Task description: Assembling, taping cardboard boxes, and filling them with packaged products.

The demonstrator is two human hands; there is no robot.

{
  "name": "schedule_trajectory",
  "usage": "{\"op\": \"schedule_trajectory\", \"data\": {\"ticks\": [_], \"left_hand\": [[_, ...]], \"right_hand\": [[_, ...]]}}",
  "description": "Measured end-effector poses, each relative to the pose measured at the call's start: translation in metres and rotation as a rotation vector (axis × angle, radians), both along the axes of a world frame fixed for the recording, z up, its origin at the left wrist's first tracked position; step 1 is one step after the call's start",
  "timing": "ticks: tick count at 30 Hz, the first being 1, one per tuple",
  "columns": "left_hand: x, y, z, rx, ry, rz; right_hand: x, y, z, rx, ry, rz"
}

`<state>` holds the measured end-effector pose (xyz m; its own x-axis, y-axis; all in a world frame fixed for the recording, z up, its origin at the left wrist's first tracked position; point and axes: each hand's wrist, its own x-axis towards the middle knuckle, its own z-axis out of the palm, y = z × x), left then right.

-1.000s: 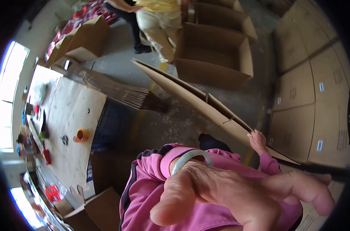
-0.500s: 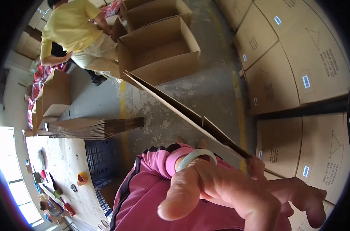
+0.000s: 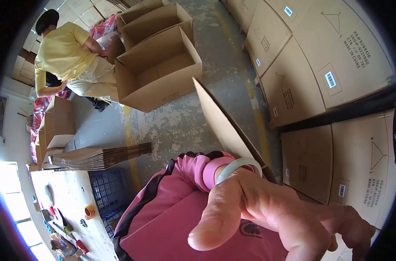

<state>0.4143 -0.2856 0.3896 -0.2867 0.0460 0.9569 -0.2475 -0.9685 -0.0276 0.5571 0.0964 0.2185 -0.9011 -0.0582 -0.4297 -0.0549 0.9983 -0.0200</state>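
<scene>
Nearest, see left hand point(image 3: 272, 202) released and splayed. Cannot see right hand or tell its grip. Just beyond left hand, find cardboard panel point(image 3: 222, 126) tilted on edge; farther, open cartons point(image 3: 169, 92) beside person in yellow shirt point(image 3: 63, 54).

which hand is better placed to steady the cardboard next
Probably the left hand: it looks open and empty and shows in front of the cardboard, while the right hand is out of sight.

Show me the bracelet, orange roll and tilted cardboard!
Bracelet point(image 3: 235, 163), head view: on its upper curve.
Orange roll point(image 3: 92, 212), head view: on its right side.
Tilted cardboard point(image 3: 221, 126), head view: on its broad face.
</scene>
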Motion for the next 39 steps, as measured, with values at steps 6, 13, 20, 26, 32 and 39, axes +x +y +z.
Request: {"op": "schedule_trajectory", "data": {"ticks": [6,13,20,26,32,39], "left_hand": [[-0.021,-0.005,0.003,-0.040,-0.053,0.076],[-0.046,-0.035,-0.060,-0.312,-0.182,0.153],[-0.040,-0.122,-0.141,-1.132,-0.648,0.341],[-0.011,-0.200,-0.257,-1.403,-1.261,0.497],[0.041,-0.215,-0.377,-1.333,-1.923,0.481],[0.128,-0.196,-0.458,-0.697,-2.496,0.276]], "right_hand": [[-0.021,-0.019,0.006,-0.046,-0.025,-0.063],[-0.066,-0.018,-0.062,-0.239,0.110,0.018],[-0.156,-0.043,-0.134,-0.281,0.319,-0.114],[-0.220,-0.009,-0.152,-0.225,0.255,-0.356],[-0.248,0.090,-0.167,0.015,0.205,-0.427],[-0.293,-0.021,-0.123,0.030,0.604,0.170]]}}
